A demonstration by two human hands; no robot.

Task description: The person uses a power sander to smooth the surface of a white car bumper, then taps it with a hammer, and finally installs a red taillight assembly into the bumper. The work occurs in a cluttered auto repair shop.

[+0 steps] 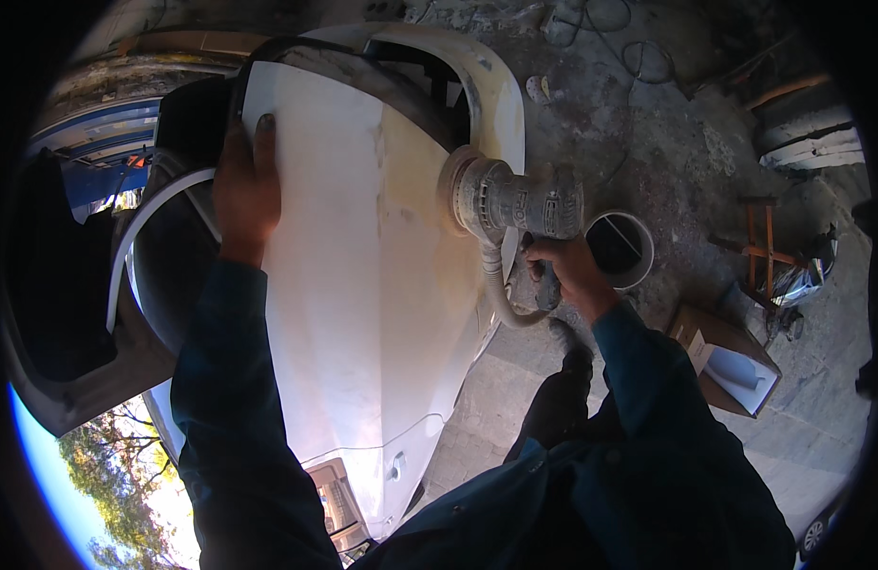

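Note:
My right hand [564,267] grips the handle of a dusty orbital sander [517,199]. The sander's round pad is against the edge of a car body panel [339,249], near the wheel arch. A ribbed hose [499,288] curves from the pad housing down to the handle. The panel is whitish, with yellowish sanded patches along its right part. My left hand [250,192] lies at the panel's upper left edge, fingers extended and pressed against it, holding no tool. Whether the sander is running cannot be told.
A round bucket [649,249] stands on the concrete floor right of the sander. Beyond it are an open cardboard box [720,363] and a reddish metal stand [760,249]. A sanding disc [537,89] and a looped cable [646,60] lie farther off.

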